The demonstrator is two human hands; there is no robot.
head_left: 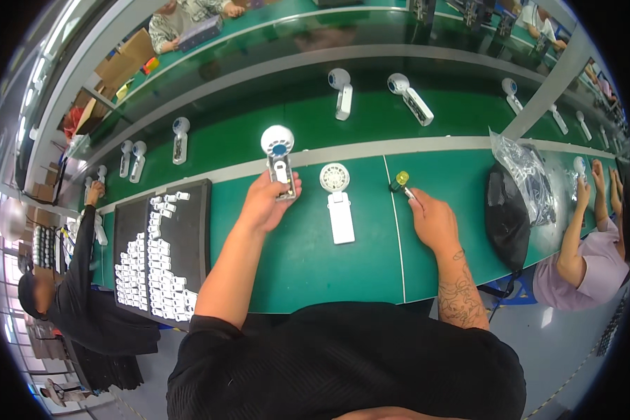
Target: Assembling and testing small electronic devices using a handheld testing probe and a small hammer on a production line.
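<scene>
My left hand [260,201] is closed round the handle of a white handheld fan [278,142], its round head pointing up and away from me. The handle's housing is open toward me, and a small white part shows inside it. On the green bench between my hands lies another white handheld fan [341,217], its round grille face up. My right hand [435,222] grips a slim tool with a yellow round end [402,178], held above the bench to the right of that fan. The tool's exact kind is too small to make out.
To my left stands a black tray [129,220] with rows of small white parts. Several fan units, including one [341,94], lie on the green belt [248,115] beyond a pale rail. A black bag [505,213] and clear plastic bags [528,175] sit at right. People work on both sides.
</scene>
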